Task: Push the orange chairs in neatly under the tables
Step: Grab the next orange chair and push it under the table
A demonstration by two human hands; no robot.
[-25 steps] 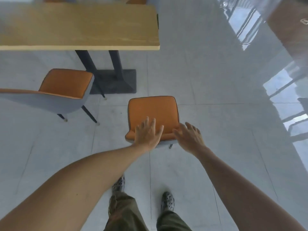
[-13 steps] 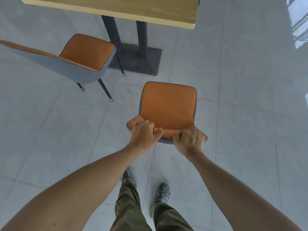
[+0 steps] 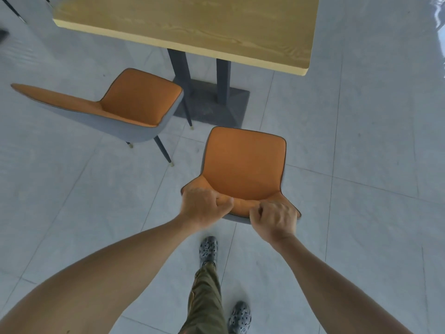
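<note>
Orange and grey, the near chair [image 3: 244,168] stands out on the floor [image 3: 361,165], just short of the near edge of the wooden table [image 3: 192,22], and no part of it is under the top yet. Both hands are closed around the top of its back: the left hand [image 3: 203,206] grips the left end of the back and the right hand [image 3: 273,219] grips the right end, fingers curled over the rim. The seat points away from the person and toward the table, a little toward its right corner, so the chair's front-to-back line runs nearly straight at the near edge. That looks like a good line for pushing. The other chair [image 3: 120,104] is to the left, near the dark table legs [image 3: 179,68] and the flat base [image 3: 212,104]. It is turned partly sideways, with its seat toward the legs and its back far out to the left, and it is not tucked in either. So I think the job is only just starting: this chair needs a push forward, then the left one needs turning and pushing. Other chairs may be out of view; I cannot tell.
</note>
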